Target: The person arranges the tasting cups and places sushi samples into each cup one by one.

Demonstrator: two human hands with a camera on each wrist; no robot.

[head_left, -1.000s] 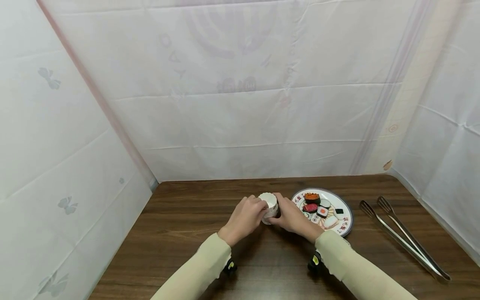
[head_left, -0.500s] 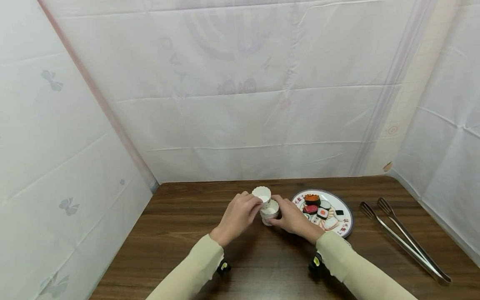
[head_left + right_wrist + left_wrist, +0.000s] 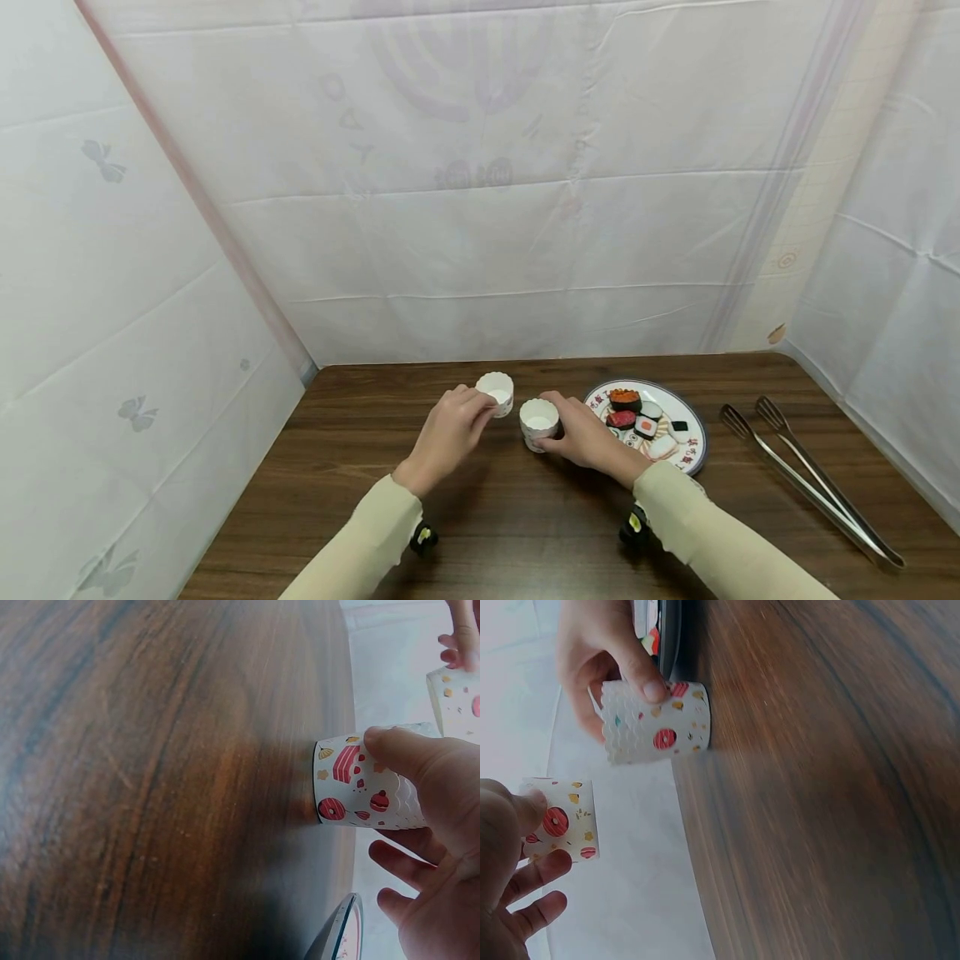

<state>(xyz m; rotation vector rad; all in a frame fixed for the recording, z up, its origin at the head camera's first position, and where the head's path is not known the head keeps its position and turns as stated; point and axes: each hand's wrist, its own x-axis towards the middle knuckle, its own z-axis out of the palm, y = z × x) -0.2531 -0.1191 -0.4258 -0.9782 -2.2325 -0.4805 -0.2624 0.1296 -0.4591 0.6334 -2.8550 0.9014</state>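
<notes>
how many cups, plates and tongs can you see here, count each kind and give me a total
Cups: 2
Plate: 1
Metal tongs: 1 pair
Total: 4, counting the tongs as one thing

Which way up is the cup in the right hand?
Upright: the head view looks into the cup through its open top, and in the right wrist view its base faces the table.
</notes>
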